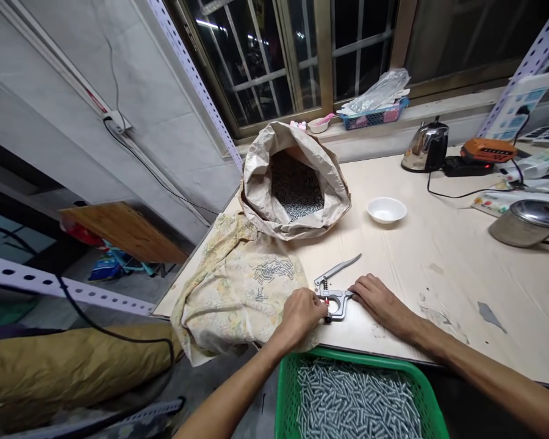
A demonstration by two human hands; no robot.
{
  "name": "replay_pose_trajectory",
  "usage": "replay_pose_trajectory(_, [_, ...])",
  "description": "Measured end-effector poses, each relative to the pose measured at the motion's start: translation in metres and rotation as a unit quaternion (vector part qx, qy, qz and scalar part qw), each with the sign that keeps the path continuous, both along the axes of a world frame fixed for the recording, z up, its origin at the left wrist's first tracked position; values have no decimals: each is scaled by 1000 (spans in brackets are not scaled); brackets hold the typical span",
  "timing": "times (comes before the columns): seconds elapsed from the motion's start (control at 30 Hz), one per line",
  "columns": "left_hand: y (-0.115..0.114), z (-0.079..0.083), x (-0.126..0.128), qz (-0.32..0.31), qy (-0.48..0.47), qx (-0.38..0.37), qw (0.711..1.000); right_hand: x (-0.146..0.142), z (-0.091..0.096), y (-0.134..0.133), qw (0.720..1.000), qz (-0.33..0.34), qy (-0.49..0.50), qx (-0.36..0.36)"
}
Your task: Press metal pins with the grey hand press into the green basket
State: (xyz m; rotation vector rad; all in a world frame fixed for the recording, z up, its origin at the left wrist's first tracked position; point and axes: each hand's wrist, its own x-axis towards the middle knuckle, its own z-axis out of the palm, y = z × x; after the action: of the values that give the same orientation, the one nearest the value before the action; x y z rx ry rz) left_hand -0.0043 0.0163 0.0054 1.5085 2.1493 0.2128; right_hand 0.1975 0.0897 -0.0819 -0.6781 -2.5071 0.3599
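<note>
A small metal hand press tool [335,291] with a long lever stands near the table's front edge. My left hand [301,313] is closed in a pinch at the tool's jaw; what it pinches is too small to name. My right hand [379,299] lies on the table with its fingertips pressed against the tool's base, steadying it. A little heap of small metal pins [273,269] lies on a yellowish floral cloth [231,291] to the left of the tool. Below the table edge, a green basket [353,396] holds many silvery pins.
A brown paper sack [294,183] full of dark pins stands behind the cloth. A white bowl [387,210], a kettle [426,146], an orange device [488,150] with cords and a steel pot [528,222] sit to the right. The table [448,268] ends at left beside the cloth.
</note>
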Motion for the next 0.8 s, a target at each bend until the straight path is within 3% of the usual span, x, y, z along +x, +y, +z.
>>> replay_pose_trajectory(0.13, [-31, 15, 2, -4, -91, -24, 996, 0, 3, -1, 1000, -10, 2, 3])
replay_pose_trajectory(0.23, [-66, 20, 3, -99, -71, -39, 992, 1, 4, -1, 1000, -6, -3, -4])
replay_pose_trajectory(0.3, [-75, 20, -7, -127, -28, -31, 991, 0, 3, -1, 1000, -8, -6, -5])
replay_pose_trajectory(0.43, [-46, 15, -55, -15, 152, 83, 985, -1, 1, -1, 1000, -18, -3, 9])
replay_pose_trajectory(0.5, [-25, 8, -80, 16, 196, 91, 976, -2, 2, -2, 1000, -21, 3, 22])
replay_pose_trajectory(0.63, [-3, -10, -107, -2, 206, 64, 976, -3, 6, -3, 999, -21, 3, 29])
replay_pose_trajectory(0.8, [-2, -22, -110, -69, 256, 51, 963, -3, 7, -3, 1000, -21, -10, 7])
